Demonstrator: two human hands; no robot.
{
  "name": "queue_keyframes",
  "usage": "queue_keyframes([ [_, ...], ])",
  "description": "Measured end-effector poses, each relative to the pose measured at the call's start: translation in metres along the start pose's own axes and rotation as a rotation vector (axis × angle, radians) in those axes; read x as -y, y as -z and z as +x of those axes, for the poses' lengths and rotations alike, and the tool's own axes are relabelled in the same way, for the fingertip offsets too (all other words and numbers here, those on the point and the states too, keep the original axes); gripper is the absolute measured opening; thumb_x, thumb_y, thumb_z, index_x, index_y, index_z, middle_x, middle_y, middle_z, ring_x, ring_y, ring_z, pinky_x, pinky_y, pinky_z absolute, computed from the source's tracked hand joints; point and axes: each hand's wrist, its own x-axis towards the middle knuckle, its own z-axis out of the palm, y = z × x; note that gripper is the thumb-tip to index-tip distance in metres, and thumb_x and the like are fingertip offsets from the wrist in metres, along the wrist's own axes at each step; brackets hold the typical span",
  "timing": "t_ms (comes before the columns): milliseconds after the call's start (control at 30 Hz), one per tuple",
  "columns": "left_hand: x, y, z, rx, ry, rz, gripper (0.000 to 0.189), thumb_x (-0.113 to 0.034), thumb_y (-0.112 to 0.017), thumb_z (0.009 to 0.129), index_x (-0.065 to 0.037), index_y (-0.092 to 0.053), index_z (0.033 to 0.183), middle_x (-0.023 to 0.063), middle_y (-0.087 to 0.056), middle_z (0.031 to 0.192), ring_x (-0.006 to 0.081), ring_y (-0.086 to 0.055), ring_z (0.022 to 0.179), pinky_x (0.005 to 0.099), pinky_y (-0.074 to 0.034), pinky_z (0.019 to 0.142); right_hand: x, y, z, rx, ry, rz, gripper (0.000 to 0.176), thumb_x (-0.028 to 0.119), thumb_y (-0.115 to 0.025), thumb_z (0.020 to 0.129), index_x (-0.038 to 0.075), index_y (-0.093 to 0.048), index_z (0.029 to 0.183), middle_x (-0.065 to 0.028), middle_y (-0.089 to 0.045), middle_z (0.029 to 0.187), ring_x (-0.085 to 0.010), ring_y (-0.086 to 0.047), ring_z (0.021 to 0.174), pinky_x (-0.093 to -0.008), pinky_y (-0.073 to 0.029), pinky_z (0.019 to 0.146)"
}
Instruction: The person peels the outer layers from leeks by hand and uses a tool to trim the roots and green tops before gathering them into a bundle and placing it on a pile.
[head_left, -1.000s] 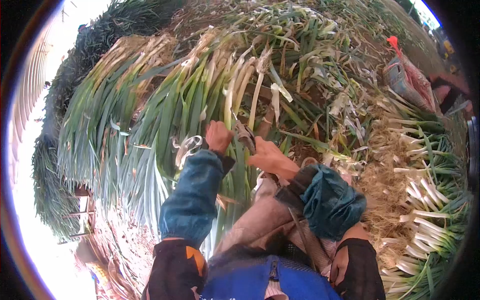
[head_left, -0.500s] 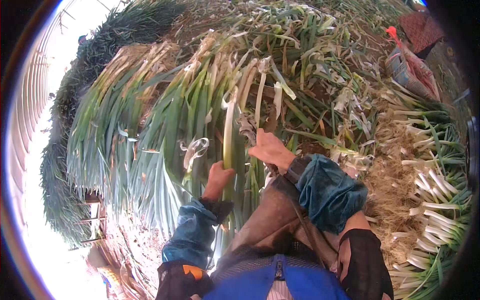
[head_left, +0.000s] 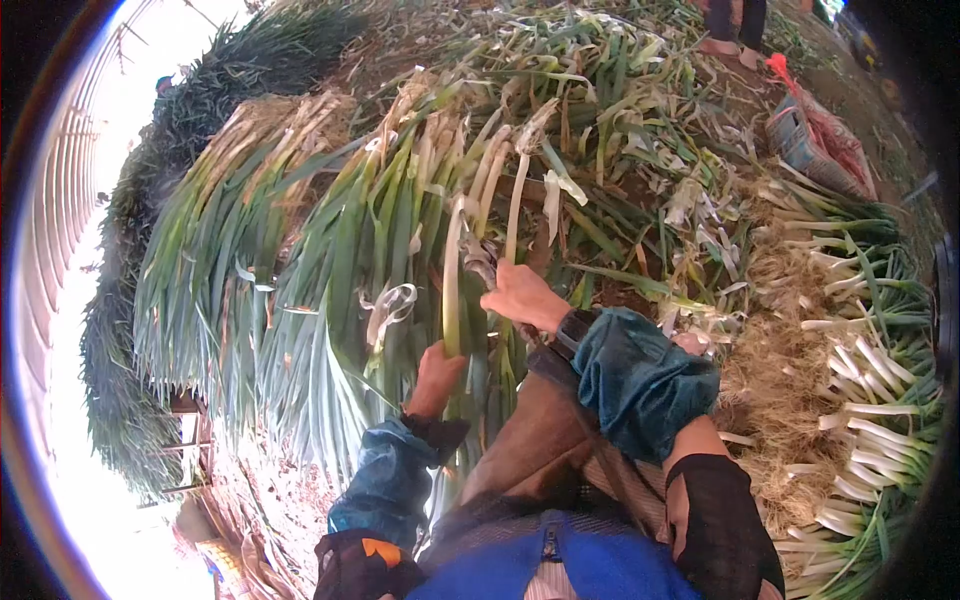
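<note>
My left hand (head_left: 437,378) is closed round the green part of a long green onion (head_left: 452,285), whose pale end points away from me. Just right of that stalk, my right hand (head_left: 528,298) is closed on a dull grey-brown object (head_left: 481,259). Its tip lies right by the white shank; I cannot tell what kind of thing it is. Under and left of my hands spreads a thick layer of unpeeled green onions (head_left: 330,270), roots away from me. A curled strip of pale skin (head_left: 390,308) lies on their leaves.
Peeled green onions (head_left: 880,412) lie in a row at the right, beside matted roots (head_left: 775,400). Stripped leaves (head_left: 620,130) cover the ground ahead. A printed sack (head_left: 815,145) with a red tie lies at upper right, near a person's legs (head_left: 735,25).
Both hands and the held onion have shifted slightly left, and the grey-brown object is closer to its shank. A person's legs have come into view at the top right.
</note>
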Motion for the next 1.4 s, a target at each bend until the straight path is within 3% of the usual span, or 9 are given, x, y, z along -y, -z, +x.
queue_keyframes([
  [200, -0.037, 0.009, -0.036, -0.065, -0.001, -0.024, 0.025, -0.019, -0.059, 0.069, 0.001, -0.059, 0.084, 0.0201, -0.060, 0.073, 0.0352, -0.059, 0.073, 0.0435, -0.046, 0.066, 0.014, 0.018, 0.000, 0.068, -0.059, 0.028, 0.033, 0.022, -0.061, 0.068, -0.010, -0.057, 0.066, -0.0273, -0.060, 0.074, -0.0391, -0.062, 0.070, -0.0441, -0.050, 0.065],
  [233, 0.006, -0.001, -0.023, -0.091, -0.085, 0.011, 0.023, -0.018, -0.060, 0.068, 0.000, -0.059, 0.083, 0.0192, -0.058, 0.075, 0.0383, -0.056, 0.074, 0.0449, -0.045, 0.066, -0.009, 0.003, 0.003, -0.029, 0.482, -0.352, 0.031, 0.022, -0.061, 0.068, -0.009, -0.058, 0.064, -0.0254, -0.060, 0.071, -0.0367, -0.061, 0.067, -0.0437, -0.049, 0.061],
  [300, 0.000, -0.004, -0.019, -0.280, -0.390, 0.153, 0.023, -0.019, -0.059, 0.070, 0.000, -0.057, 0.084, 0.0164, -0.053, 0.072, 0.0327, -0.052, 0.068, 0.0417, -0.043, 0.062, 0.021, 0.018, -0.010, -0.045, -0.071, -0.021, 0.038, 0.027, -0.063, 0.075, -0.009, -0.055, 0.086, -0.0242, -0.060, 0.078, -0.0373, -0.062, 0.072, -0.0431, -0.048, 0.061],
  [633, -0.078, -0.042, 0.018, 0.118, -0.187, 0.269, 0.028, -0.016, -0.057, 0.082, -0.004, -0.054, 0.107, 0.0200, -0.061, 0.095, 0.0301, -0.064, 0.077, 0.0384, -0.050, 0.061, 0.002, 0.037, -0.039, -0.067, -0.052, -0.150, 0.052, 0.024, -0.062, 0.074, -0.012, -0.040, 0.104, -0.0300, -0.060, 0.082, -0.0433, -0.062, 0.075, -0.0462, -0.049, 0.064],
  [733, -0.050, -0.084, 0.000, -0.046, -0.515, 0.039, 0.048, -0.021, -0.064, 0.076, -0.012, -0.049, 0.120, 0.0199, -0.062, 0.089, 0.0390, -0.060, 0.085, 0.0448, -0.049, 0.071, 0.008, 0.041, -0.040, -0.131, 0.073, -0.255, 0.046, 0.025, -0.062, 0.073, -0.010, -0.045, 0.097, -0.0277, -0.058, 0.080, -0.0407, -0.061, 0.073, -0.0455, -0.049, 0.063],
  [933, -0.013, -0.083, 0.000, 0.110, -0.570, 0.162, 0.016, -0.014, -0.054, 0.083, 0.000, -0.061, 0.083, 0.0224, -0.061, 0.083, 0.0370, -0.060, 0.078, 0.0445, -0.048, 0.065, -0.005, 0.009, -0.048, 0.094, 0.080, -0.094, 0.021, 0.022, -0.059, 0.073, 0.001, -0.060, 0.074, -0.0210, -0.056, 0.078, -0.0354, -0.058, 0.072, -0.0431, -0.047, 0.062],
  [1067, -0.050, -0.045, 0.032, -0.157, -0.513, 0.087, 0.012, -0.008, -0.053, 0.079, -0.002, -0.057, 0.088, 0.0229, -0.054, 0.076, 0.0399, -0.054, 0.070, 0.0482, -0.043, 0.062, -0.021, 0.040, -0.019, -0.201, -0.194, -0.186, 0.050, 0.024, -0.066, 0.070, -0.011, -0.045, 0.099, -0.0322, -0.059, 0.086, -0.0445, -0.060, 0.082, -0.0488, -0.048, 0.075],
  [1133, -0.052, -0.041, 0.077, -0.331, -0.741, 0.077, 0.016, -0.005, -0.050, 0.077, -0.002, -0.054, 0.092, 0.0229, -0.052, 0.082, 0.0398, -0.054, 0.077, 0.0483, -0.043, 0.064, -0.021, 0.032, -0.019, -0.139, -0.175, -0.140, 0.050, 0.025, -0.066, 0.070, -0.011, -0.045, 0.099, -0.0319, -0.059, 0.087, -0.0455, -0.059, 0.083, -0.0478, -0.047, 0.076],
  [1400, -0.072, -0.039, 0.185, -0.439, -0.558, 0.685, 0.022, -0.008, -0.056, 0.074, 0.001, -0.053, 0.094, 0.0184, -0.055, 0.093, 0.0353, -0.051, 0.093, 0.0418, -0.044, 0.081, -0.003, 0.029, -0.028, 0.070, -0.149, 0.000, 0.044, 0.025, -0.058, 0.072, -0.009, -0.044, 0.096, -0.0328, -0.058, 0.086, -0.0458, -0.058, 0.085, -0.0465, -0.046, 0.076],
])
